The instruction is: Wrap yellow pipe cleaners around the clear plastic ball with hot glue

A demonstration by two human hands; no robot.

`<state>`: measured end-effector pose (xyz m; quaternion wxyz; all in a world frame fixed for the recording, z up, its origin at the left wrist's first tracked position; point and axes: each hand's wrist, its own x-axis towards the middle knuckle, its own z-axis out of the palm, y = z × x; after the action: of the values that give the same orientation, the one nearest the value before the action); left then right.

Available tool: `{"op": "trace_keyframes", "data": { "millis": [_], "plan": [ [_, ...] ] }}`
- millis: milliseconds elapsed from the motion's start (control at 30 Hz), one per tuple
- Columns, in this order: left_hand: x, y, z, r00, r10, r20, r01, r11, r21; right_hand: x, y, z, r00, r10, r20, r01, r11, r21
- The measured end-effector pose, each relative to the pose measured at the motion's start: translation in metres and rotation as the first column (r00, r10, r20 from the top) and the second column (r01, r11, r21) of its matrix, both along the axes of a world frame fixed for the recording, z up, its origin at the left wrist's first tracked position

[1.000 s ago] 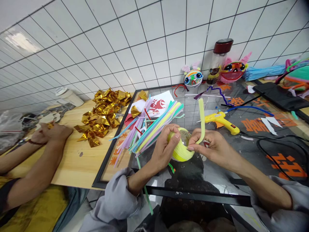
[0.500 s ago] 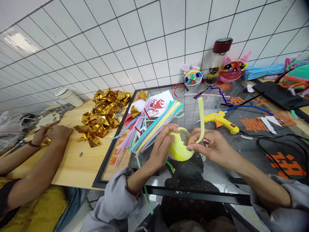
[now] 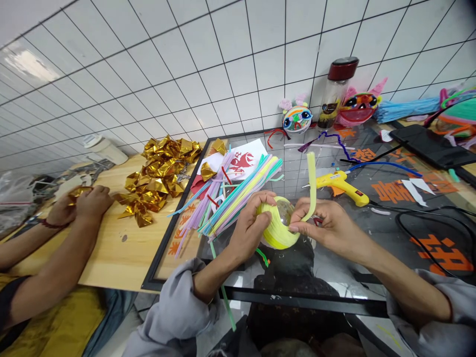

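My left hand (image 3: pixel 253 223) is closed around the left side of a clear ball wrapped in yellow pipe cleaners (image 3: pixel 278 232). Part of its bare, see-through surface shows near the top. At the ball's right edge, my right hand (image 3: pixel 323 220) pinches a yellow pipe cleaner (image 3: pixel 311 181), whose free end sticks up above the fingers. Left of the ball lies a bundle of pastel pipe cleaners (image 3: pixel 241 196). Beyond my right hand, a yellow hot glue gun (image 3: pixel 340 187) rests on the dark glass tabletop.
A co-worker's hands (image 3: pixel 84 203) handle gold foil at the left, beside a pile of folded gold pieces (image 3: pixel 159 173). Along the wall stand two decorated animal faces, a red-lidded bottle (image 3: pixel 334 94) and blue pipe cleaners (image 3: pixel 409 108). A phone (image 3: pixel 433 146) and black cable (image 3: pixel 405 218) lie right.
My hands and the ball stay nearly in place; the upright pipe cleaner end has shifted slightly right and down. The co-worker's hands have lifted a gold foil piece into clearer view.
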<state>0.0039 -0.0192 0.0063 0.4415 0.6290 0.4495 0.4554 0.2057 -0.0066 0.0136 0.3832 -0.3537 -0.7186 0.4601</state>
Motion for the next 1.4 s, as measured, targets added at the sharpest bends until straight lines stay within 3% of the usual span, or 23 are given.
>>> {"op": "trace_keyframes", "data": {
  "millis": [500, 1400],
  "plan": [
    [0.0007, 0.0016, -0.0053, 1.000, -0.001, 0.002, 0.001, 0.995, 0.095, 0.0003, 0.0014, -0.0007, 1.000, -0.003, -0.004, 0.003, 1.000, 0.015],
    [0.0010, 0.0008, -0.0015, 0.998, 0.013, -0.064, -0.007, 0.997, 0.081, -0.0003, 0.0014, 0.0008, 1.000, -0.003, 0.014, 0.003, 1.000, 0.022]
  ]
}}
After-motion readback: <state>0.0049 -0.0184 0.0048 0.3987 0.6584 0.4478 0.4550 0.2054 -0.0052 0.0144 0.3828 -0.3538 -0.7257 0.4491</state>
